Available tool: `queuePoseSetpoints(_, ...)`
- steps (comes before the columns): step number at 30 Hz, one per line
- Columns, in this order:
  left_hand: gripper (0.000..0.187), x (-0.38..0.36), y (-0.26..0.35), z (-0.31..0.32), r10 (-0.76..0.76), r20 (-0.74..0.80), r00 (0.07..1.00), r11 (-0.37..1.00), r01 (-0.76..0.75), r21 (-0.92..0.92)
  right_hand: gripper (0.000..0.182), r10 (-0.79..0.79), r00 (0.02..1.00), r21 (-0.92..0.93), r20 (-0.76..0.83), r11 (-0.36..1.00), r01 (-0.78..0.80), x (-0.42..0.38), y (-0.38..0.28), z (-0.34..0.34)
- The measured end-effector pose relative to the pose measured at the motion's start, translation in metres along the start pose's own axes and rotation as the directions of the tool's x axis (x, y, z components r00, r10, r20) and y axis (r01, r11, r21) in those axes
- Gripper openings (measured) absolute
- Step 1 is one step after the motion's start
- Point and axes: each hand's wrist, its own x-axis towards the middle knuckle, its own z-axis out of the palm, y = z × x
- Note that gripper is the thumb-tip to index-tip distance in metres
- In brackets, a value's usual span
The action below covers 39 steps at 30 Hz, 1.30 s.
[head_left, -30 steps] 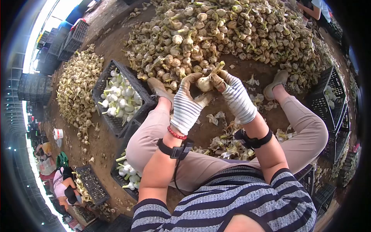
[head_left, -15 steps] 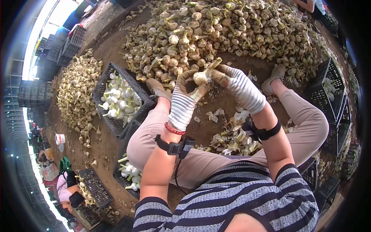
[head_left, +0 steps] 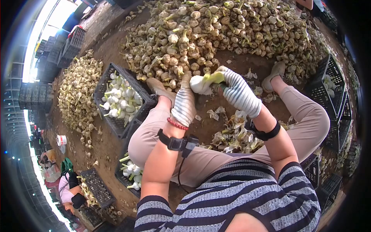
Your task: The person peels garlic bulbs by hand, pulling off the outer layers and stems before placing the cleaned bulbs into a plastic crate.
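Note:
A peeled white garlic bulb [head_left: 200, 84] with a pale green stem hangs between my two gloved hands, over the ground in front of me. My right hand [head_left: 238, 92] is closed around its stem. Against the bulb's left side lies my left hand [head_left: 184, 99], thumb side up, with most of its fingers hidden from view. Both gloves are striped white and grey with brown-stained fingers. Beyond the hands rises a large heap of unpeeled garlic [head_left: 181, 42]. Papery skins [head_left: 235, 135] are scattered on the ground between my legs.
At my left stands a black crate [head_left: 143, 96] of white bulbs, with another crate [head_left: 119, 176] beside my knee. More crates [head_left: 333, 91] stand at the right. A smaller garlic pile [head_left: 77, 89] lies far left. Other people [head_left: 69, 189] sit lower left and upper right.
The bulb has turned stem-right and now shows clean white skin instead of its dirty outer layer. My left hand has rotated beside it, and my right hand has moved slightly lower.

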Motion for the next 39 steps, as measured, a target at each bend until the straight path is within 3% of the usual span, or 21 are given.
queuePoseSetpoints(1, 0.052, 0.002, 0.001, -0.007, -0.001, -0.005, 1.000, 1.000, 0.001, -0.001, 0.032, 0.018, 0.995, 0.143, 0.095, 0.989, -0.031, -0.001, -0.006, 0.000)
queuePoseSetpoints(2, 0.050, 0.009, 0.001, -0.016, 0.116, -0.023, 0.993, 0.953, -0.104, 0.284, 0.029, 0.194, 0.964, 0.210, 0.179, 0.950, -0.230, -0.002, -0.014, -0.004)
queuePoseSetpoints(3, 0.048, 0.015, 0.001, -0.021, 0.230, -0.005, 0.973, 0.815, -0.190, 0.547, 0.029, 0.193, 0.965, 0.212, 0.178, 0.950, -0.230, -0.003, -0.012, -0.003)
queuePoseSetpoints(4, 0.036, 0.023, -0.007, -0.019, 0.426, -0.051, 0.903, 0.770, -0.333, 0.545, 0.027, 0.297, 0.945, 0.377, 0.134, 0.867, -0.326, -0.004, -0.007, -0.002)
queuePoseSetpoints(5, 0.036, 0.025, -0.011, -0.023, 0.427, -0.045, 0.903, 0.767, -0.335, 0.548, 0.026, 0.402, 0.909, 0.533, 0.108, 0.749, -0.394, -0.006, 0.000, -0.001)
queuePoseSetpoints(7, 0.025, 0.007, -0.009, -0.007, 0.637, 0.110, 0.763, 0.461, -0.492, 0.738, 0.027, 0.395, 0.918, 0.473, 0.036, 0.802, -0.364, -0.011, 0.018, -0.002)
queuePoseSetpoints(8, 0.023, 0.001, -0.014, 0.000, 0.599, 0.190, 0.778, 0.537, -0.566, 0.626, 0.028, 0.382, 0.924, 0.329, -0.015, 0.875, -0.357, -0.014, 0.020, -0.002)
queuePoseSetpoints(9, 0.021, -0.001, -0.016, 0.004, 0.589, 0.267, 0.762, 0.358, -0.543, 0.759, 0.029, 0.368, 0.928, 0.175, -0.060, 0.919, -0.353, -0.018, 0.022, 0.000)
queuePoseSetpoints(11, 0.018, 0.004, -0.021, 0.005, 0.527, 0.136, 0.839, 0.700, -0.519, 0.491, 0.030, 0.331, 0.940, 0.122, -0.082, 0.939, -0.320, -0.024, 0.024, 0.004)
queuePoseSetpoints(12, 0.027, 0.003, -0.008, -0.002, 0.456, 0.085, 0.886, 0.617, -0.383, 0.687, 0.030, 0.369, 0.926, 0.207, -0.075, 0.915, -0.348, -0.026, 0.024, 0.002)
queuePoseSetpoints(15, 0.017, 0.010, -0.001, -0.029, 0.415, -0.109, 0.903, 0.893, -0.381, 0.241, 0.028, 0.485, 0.872, 0.446, -0.072, 0.798, -0.407, -0.038, 0.024, -0.021)
queuePoseSetpoints(17, 0.014, 0.003, 0.006, -0.031, 0.488, -0.095, 0.868, 0.847, -0.444, 0.291, 0.029, 0.558, 0.830, 0.388, 0.001, 0.765, -0.514, -0.052, 0.036, -0.043)
queuePoseSetpoints(19, 0.014, -0.001, 0.003, -0.021, 0.483, 0.030, 0.875, 0.815, -0.462, 0.348, 0.044, 0.472, 0.881, -0.085, 0.033, 0.880, -0.468, -0.065, 0.071, -0.041)
queuePoseSetpoints(21, 0.010, -0.004, -0.007, -0.013, 0.525, 0.110, 0.844, 0.738, -0.516, 0.435, 0.055, 0.492, 0.869, -0.593, -0.056, 0.684, -0.425, -0.066, 0.072, -0.035)
queuePoseSetpoints(23, 0.007, -0.007, -0.012, -0.008, 0.622, 0.242, 0.744, 0.505, -0.619, 0.602, 0.052, 0.512, 0.857, -0.493, -0.062, 0.731, -0.473, -0.044, 0.037, -0.024)
queuePoseSetpoints(25, 0.008, 0.003, -0.022, -0.012, 0.723, 0.411, 0.556, 0.168, -0.718, 0.676, 0.036, 0.189, 0.973, -0.344, -0.133, 0.912, -0.224, -0.027, 0.009, -0.013)
queuePoseSetpoints(26, 0.018, -0.006, -0.018, -0.005, 0.703, 0.464, 0.539, 0.039, -0.681, 0.732, 0.036, 0.191, 0.972, -0.340, -0.135, 0.913, -0.226, -0.019, -0.004, -0.008)
queuePoseSetpoints(28, 0.025, -0.012, -0.019, 0.000, 0.677, 0.520, 0.520, -0.013, -0.699, 0.715, 0.024, 0.231, 0.962, -0.572, -0.146, 0.774, -0.272, -0.008, -0.019, -0.002)
queuePoseSetpoints(33, 0.035, -0.010, -0.021, -0.006, 0.672, 0.541, 0.505, -0.078, -0.679, 0.730, 0.021, 0.141, 0.976, -0.587, -0.167, 0.781, -0.213, -0.011, -0.005, 0.008)
queuePoseSetpoints(35, 0.040, -0.007, -0.023, -0.005, 0.666, 0.633, 0.396, -0.194, -0.727, 0.659, 0.020, 0.122, 0.978, -0.608, -0.166, 0.768, -0.199, -0.014, -0.002, 0.013)
queuePoseSetpoints(39, 0.039, -0.008, -0.021, -0.008, 0.608, 0.671, 0.425, -0.161, -0.761, 0.628, 0.015, 0.056, 0.979, -0.725, -0.195, 0.664, -0.182, -0.011, 0.001, 0.014)
